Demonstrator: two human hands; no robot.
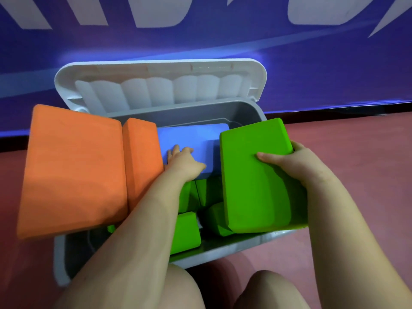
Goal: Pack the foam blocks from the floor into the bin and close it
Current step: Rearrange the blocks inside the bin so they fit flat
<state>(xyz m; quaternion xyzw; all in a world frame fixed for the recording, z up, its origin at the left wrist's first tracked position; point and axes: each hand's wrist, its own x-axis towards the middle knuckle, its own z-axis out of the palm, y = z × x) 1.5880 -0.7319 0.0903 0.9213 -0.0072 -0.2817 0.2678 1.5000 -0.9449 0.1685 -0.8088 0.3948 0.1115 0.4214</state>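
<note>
Nearest the camera are the person's two bare knees (223, 288), just in front of the near rim of the grey plastic storage bin (223, 253) that sits on the reddish floor (356, 163). Inside the bin, low against the near wall, lie several small bright green foam blocks (186, 230), some tilted and partly hidden by the left forearm. The right hand (296, 161) grips a large green rectangular foam block (256, 175) at its right edge, thumb on the upper face and the other fingers curled behind it; the block stands tilted at the right end of the bin, its lower end down inside. The left hand (185, 160) reaches into the middle of the bin and rests on a blue rectangular foam block (194, 139), fingers fairly straight and slightly spread on its top face. Left of that hand, two large orange foam blocks (73, 166) lean side by side over the bin's left end, jutting well above the rim. Beyond them the white ribbed lid (160, 85) stands open, leaning back against a blue banner with white shapes (200, 36).
</note>
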